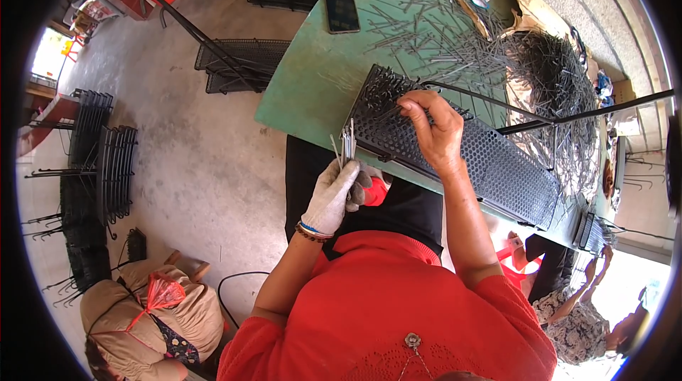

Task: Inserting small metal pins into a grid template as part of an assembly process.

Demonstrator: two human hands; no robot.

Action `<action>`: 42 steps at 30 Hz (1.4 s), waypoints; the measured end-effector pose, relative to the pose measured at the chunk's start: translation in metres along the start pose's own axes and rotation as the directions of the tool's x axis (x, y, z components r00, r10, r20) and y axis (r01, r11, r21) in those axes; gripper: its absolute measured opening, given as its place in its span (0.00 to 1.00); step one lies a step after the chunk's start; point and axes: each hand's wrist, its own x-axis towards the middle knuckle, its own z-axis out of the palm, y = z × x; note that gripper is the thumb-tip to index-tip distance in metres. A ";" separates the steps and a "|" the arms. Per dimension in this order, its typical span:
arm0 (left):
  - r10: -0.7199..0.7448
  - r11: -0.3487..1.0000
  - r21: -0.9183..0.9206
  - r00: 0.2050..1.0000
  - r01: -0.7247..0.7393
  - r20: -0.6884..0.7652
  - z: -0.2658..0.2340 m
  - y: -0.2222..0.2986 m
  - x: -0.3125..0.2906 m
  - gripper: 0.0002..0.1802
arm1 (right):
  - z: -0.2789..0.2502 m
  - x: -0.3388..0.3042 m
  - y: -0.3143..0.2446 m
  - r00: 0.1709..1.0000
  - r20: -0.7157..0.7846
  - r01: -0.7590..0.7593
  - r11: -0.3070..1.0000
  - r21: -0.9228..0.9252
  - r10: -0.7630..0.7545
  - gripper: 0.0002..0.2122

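Note:
A black perforated metal rack [490,161] lies slantwise across the green table's near edge. Short dark wire pieces [387,89] are heaped on its far left end. Over that heap, my bare right hand [437,125] has thumb and forefinger pinched together at a thin dark wire piece. My left hand [330,196], in a whitish work glove, is closed around slim, upright grey metal pieces [348,141], just left of the rack. Whether these are a tool or loose rods, I cannot tell. A red part [375,192] shows beside the gloved fingers.
Loose wire rods [426,22] and a dense wire pile [554,75] cover the far right of the green table [305,75]. A phone [342,10] lies near its left edge. Black racks [117,175] stand on the floor at left. Another person [575,317] sits at lower right.

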 end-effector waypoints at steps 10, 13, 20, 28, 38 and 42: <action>-0.003 1.000 0.007 1.000 0.003 0.005 0.000 -0.001 0.001 0.13 | -0.004 0.005 -0.003 0.997 -0.022 0.068 0.993 -0.099 -0.071 0.04; -0.009 1.000 0.003 1.000 0.009 0.016 0.001 0.000 0.001 0.13 | -0.003 0.004 -0.004 0.996 -0.024 0.085 0.990 -0.110 -0.088 0.04; -0.015 1.000 -0.009 1.000 0.015 0.007 -0.001 -0.003 0.002 0.13 | -0.001 0.002 -0.005 0.994 -0.062 0.071 0.976 -0.205 -0.085 0.04; -0.030 1.000 -0.003 1.000 0.030 -0.003 0.002 0.000 0.001 0.14 | 0.013 -0.005 -0.009 0.990 0.036 0.140 0.957 -0.255 -0.136 0.07; -0.033 0.999 -0.003 0.999 0.033 0.004 0.002 -0.001 0.000 0.14 | 0.017 -0.003 -0.013 0.983 0.075 0.180 0.943 -0.280 -0.165 0.07; -0.032 0.999 0.003 0.999 0.032 0.008 0.001 0.000 0.000 0.14 | 0.020 -0.004 -0.010 0.991 -0.023 0.119 0.934 -0.336 -0.134 0.07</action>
